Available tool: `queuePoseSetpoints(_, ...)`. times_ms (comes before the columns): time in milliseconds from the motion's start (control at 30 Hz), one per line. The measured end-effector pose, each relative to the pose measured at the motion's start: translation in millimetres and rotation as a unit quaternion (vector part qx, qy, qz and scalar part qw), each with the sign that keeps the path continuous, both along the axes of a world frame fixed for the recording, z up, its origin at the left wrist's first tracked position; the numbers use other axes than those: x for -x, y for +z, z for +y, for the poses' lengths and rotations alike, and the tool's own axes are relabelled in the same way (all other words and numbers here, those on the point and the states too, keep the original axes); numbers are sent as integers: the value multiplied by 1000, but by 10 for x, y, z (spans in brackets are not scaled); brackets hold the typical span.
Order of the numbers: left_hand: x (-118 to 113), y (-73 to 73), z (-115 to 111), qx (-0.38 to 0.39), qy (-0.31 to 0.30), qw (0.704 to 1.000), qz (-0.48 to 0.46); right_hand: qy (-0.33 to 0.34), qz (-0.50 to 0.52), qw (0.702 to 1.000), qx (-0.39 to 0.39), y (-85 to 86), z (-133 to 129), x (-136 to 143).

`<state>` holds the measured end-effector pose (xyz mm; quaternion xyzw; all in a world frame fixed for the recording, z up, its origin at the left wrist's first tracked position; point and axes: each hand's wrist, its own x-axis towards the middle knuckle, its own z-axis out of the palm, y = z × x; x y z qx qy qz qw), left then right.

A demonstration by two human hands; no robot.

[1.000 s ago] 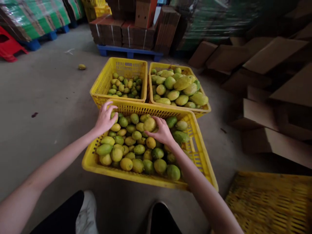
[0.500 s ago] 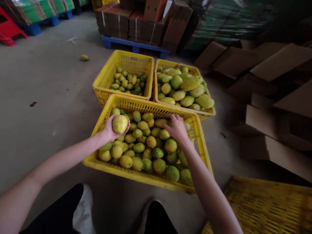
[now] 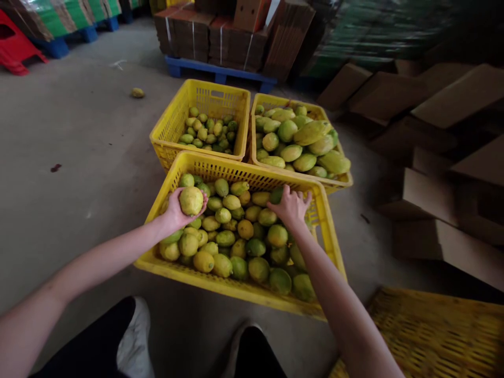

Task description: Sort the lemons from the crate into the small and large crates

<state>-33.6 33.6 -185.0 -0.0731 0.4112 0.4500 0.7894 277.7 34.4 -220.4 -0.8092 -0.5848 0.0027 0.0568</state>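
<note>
My left hand (image 3: 176,212) holds a yellow lemon (image 3: 191,201) from below, over the left part of the front yellow crate (image 3: 236,294). That crate is filled with yellow and green lemons (image 3: 245,229). At the crate's back right, my right hand (image 3: 293,207) has its thumb and fingers around a dark green lemon (image 3: 276,195), with some fingers spread. Behind stand a left crate (image 3: 165,123) with small green-yellow fruit and a right crate (image 3: 346,181) heaped with larger, longer fruit.
One lemon (image 3: 137,93) lies on the floor at the upper left. Bundled cardboard rests on a blue pallet (image 3: 220,73) at the back. Open cardboard boxes (image 3: 429,194) fill the right side, above a yellow crate (image 3: 437,331). A red stool (image 3: 16,47) is at far left.
My right hand has shifted slightly, its outer fingers have spread, and a dark green lemon now shows at its fingertips. My left hand still holds the yellow lemon, nearly unmoved.
</note>
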Motion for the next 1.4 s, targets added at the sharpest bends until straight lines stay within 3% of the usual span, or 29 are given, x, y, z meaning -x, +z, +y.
queuePoseSetpoints(67, 1, -12, -2, -10, 3, 1000, 6, 8, 134, 988, -75, 91, -28, 102)
queuePoseSetpoints(100, -4, -5, 2, -14, 5, 1000, 8, 7, 235, 966, -106, 146, -40, 178)
queuePoseSetpoints(133, -14, 14, 10, -17, 9, 1000, 12, 9, 349, 929, -126, 202, -53, 266)
queuePoseSetpoints(200, -51, 83, 47, -24, 15, 999, 23, 21, 565, 815, -127, 303, -85, 460)
queuePoseSetpoints(267, -110, 169, 116, -40, 0, 999, 26, 35, 697, 710, -95, 365, -133, 641)
queuePoseSetpoints(300, -146, 207, 161, -55, -18, 998, 22, 47, 730, 677, -83, 376, -161, 715)
queuePoseSetpoints(367, -233, 251, 265, -98, -55, 994, 19, 77, 750, 652, -81, 359, -212, 815)
queuePoseSetpoints(467, -395, 239, 413, -156, -78, 984, 34, 125, 724, 668, -118, 277, -261, 847)
queuePoseSetpoints(633, -623, 132, 471, -213, -114, 970, 38, 153, 651, 727, -154, 136, -333, 740)
queuePoseSetpoints(900, -538, -155, 282, -333, -250, 900, 133, 168, 563, 780, -217, 30, -443, 682)
queuePoseSetpoints(1067, -517, -44, 322, -420, -218, 856, 209, 124, 535, 797, -253, 98, -453, 652)
queuePoseSetpoints(1233, -481, 117, 260, -420, -157, 876, 179, 150, 478, 811, -303, 130, -500, 722)
queuePoseSetpoints(1333, -475, 141, 195, -397, -133, 893, 167, 159, 452, 817, -321, 136, -523, 778)
queuePoseSetpoints(1400, -479, 130, 171, -402, -136, 889, 171, 154, 430, 824, -335, 146, -531, 801)
